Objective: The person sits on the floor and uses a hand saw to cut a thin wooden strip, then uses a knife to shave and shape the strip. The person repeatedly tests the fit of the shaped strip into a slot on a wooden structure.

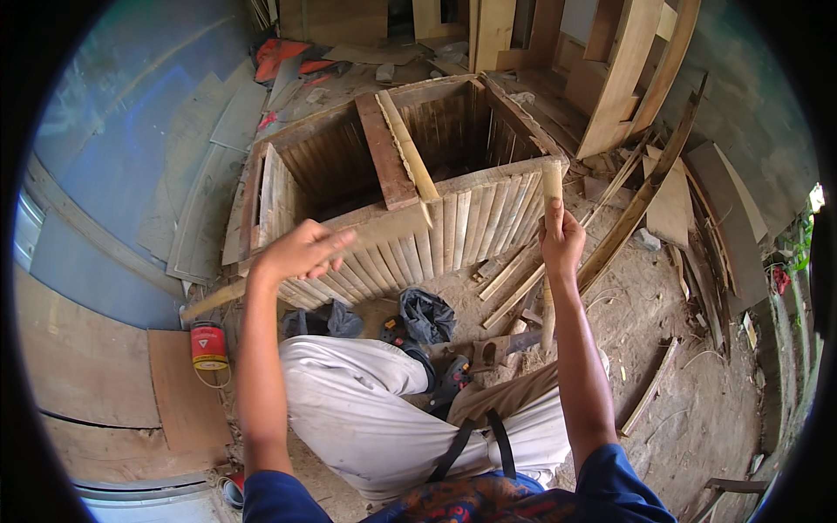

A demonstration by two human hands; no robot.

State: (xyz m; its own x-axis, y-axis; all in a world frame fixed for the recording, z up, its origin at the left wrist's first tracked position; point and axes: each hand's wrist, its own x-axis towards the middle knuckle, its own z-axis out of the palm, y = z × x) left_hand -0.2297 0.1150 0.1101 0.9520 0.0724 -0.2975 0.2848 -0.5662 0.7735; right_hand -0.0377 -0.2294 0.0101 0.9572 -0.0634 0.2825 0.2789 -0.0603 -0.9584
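The right hand [562,240] is closed around an upright wooden strip [553,185], thumb laid along it, near the right front corner of the slatted wooden box [462,228]. The left hand [301,251], fingers curled, is positioned at the box's front beside a tan board [388,228]; whether it grips the board cannot be determined

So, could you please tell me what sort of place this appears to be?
It looks like a makeshift woodworking area, perhaps a shed or covered yard: a large slatted wooden box stands on dusty ground, with a long weathered plank and tall wooden panels nearby.
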